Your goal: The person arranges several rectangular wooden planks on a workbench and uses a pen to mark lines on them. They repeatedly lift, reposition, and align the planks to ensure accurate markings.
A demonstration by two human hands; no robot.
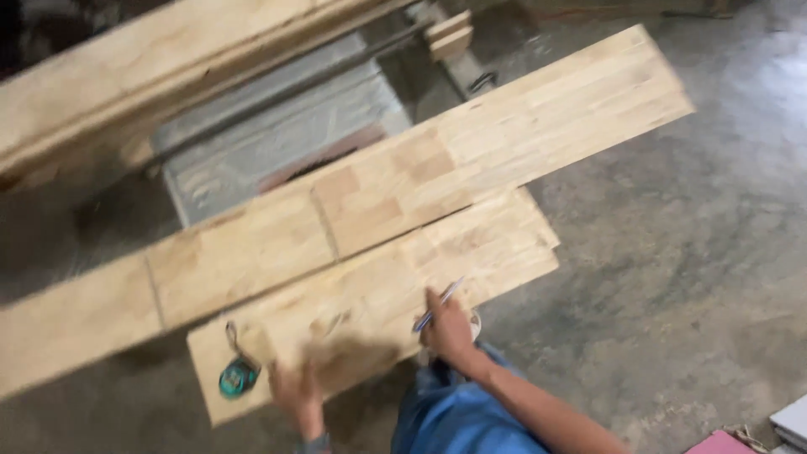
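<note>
My right hand (448, 330) holds a blue pen (437, 306) and rests on the near edge of a short pale wooden board (370, 294). My left hand (296, 393) is blurred and grips that board's near edge further left. A green tape measure (238, 376) lies on the board's left end. A long finger-jointed plank (403, 181) lies across the short board, running from lower left to upper right.
More long planks (160, 76) lie at the upper left over a grey metal machine table (277, 134). The floor is rough grey concrete (689, 252). A pink object (721, 443) and a pale slab (792, 420) sit at the bottom right corner.
</note>
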